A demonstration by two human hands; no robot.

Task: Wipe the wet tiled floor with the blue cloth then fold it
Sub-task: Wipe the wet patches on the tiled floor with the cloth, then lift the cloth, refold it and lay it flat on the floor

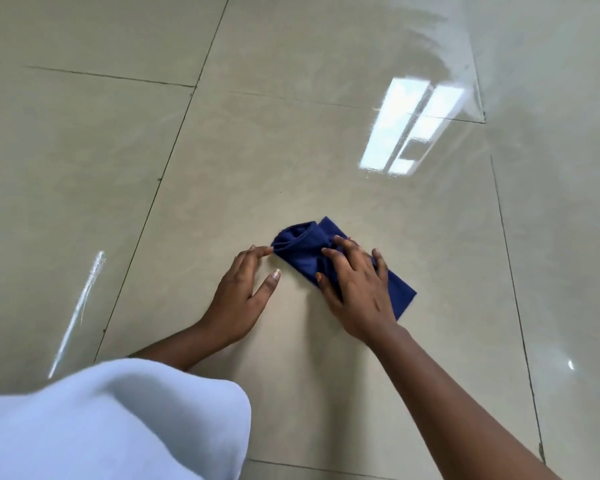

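Observation:
The dark blue cloth (300,245) lies on the beige tiled floor (222,168), bunched into a long narrow strip that runs from the upper left to the lower right. My right hand (355,289) rests flat on the strip's middle with its fingers spread, and hides part of the cloth. My left hand (243,289) is on the floor just left of the cloth. Its fingertips touch the rolled left end of the cloth, and the thumb is held apart.
The glossy tiles have dark grout lines and reflect a bright window (406,126) at the upper right. A streak of glare (80,306) shows at the left. My light blue clothing (101,424) fills the lower left corner.

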